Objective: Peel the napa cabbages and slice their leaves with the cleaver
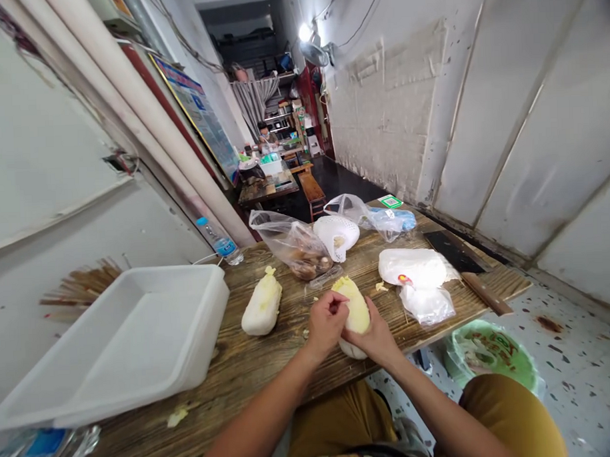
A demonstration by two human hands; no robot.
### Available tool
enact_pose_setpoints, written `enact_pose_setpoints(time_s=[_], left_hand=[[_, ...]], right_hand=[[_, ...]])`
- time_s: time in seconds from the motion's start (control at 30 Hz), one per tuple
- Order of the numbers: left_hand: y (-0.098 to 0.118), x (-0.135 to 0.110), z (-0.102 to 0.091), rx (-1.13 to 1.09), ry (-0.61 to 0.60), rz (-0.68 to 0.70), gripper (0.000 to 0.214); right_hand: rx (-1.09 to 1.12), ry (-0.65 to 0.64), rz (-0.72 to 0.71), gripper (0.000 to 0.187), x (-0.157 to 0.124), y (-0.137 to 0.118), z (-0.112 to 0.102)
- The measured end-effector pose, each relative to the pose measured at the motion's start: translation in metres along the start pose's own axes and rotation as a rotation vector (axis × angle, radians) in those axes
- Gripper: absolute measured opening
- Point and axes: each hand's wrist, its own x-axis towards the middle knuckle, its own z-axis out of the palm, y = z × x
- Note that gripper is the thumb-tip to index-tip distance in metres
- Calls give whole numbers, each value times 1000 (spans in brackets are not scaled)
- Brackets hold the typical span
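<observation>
Head view: we hold a pale yellow-tipped shoot [356,310] over the near middle of the wooden counter [250,370], the fingers [335,304] of our left hand [327,323] and right hand [369,337] clamped around it. A gentle, even grip protects its soft flesh.

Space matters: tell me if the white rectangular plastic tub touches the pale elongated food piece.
Apart: head view shows bare wood between tub and food piece.
</observation>
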Motion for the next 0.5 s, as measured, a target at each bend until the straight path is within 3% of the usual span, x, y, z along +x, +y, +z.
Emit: enact_pose_setpoints(time_s=[0.1, 0.23, 0.33, 0.5], left_hand=[[17, 10, -20, -376, 39, -175, 10], [32, 34, -62, -732, 207, -303, 13], [27, 45, -75, -824, 290, -357, 10], [14, 66, -68, -889, 366, -357, 12]], right_hand=[[198, -25, 22, 102, -2, 4, -10], [742, -243, 231, 66, -14, 6, -38], [949, -398, 259, 69, -21, 0, -59], [1086, -674, 270, 83, -29, -3, -71]])
